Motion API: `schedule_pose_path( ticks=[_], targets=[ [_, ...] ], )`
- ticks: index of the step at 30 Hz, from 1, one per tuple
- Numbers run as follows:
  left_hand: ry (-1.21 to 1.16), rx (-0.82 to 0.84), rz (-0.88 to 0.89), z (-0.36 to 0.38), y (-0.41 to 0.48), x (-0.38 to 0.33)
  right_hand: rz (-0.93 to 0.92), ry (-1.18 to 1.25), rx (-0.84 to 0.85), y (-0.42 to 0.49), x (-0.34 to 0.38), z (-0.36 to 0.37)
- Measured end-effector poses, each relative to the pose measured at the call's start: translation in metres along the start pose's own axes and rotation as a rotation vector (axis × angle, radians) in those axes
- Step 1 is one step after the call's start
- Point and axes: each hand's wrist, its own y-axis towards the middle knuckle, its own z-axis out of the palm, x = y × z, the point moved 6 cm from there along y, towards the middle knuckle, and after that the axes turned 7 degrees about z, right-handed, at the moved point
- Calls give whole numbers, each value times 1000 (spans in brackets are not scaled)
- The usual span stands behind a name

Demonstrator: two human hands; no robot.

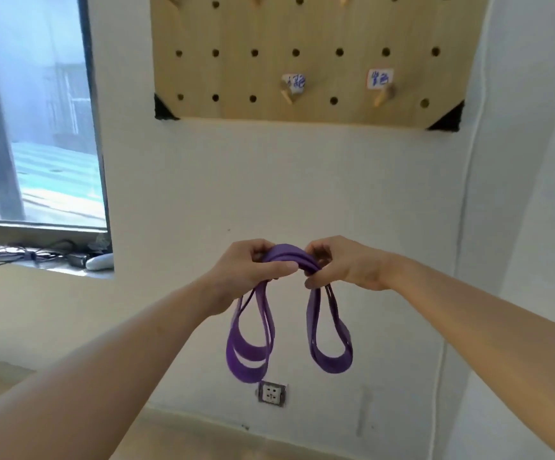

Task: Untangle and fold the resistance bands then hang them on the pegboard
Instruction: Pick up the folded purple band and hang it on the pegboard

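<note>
At the frame's centre, both hands, left hand and right hand, had fingers clamped on the folded purple rubber resistance band. Hanging seemed next: lifting it onto a wooden peg of the pale wooden pegboard above.

Wooden pegboard, pegs, paper labels, windowsill, cables
</note>
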Motion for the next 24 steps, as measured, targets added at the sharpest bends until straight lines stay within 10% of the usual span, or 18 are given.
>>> schedule_pose_path(
  ticks=[13, 24],
  targets=[
    [-316, -119, 102, 8, 92, -167, -335, 508, -568, -81, 97, -156],
    [-193, -191, 225, 28, 182, -224, -301, 347, -955, -61, 114, -238]
  ],
)
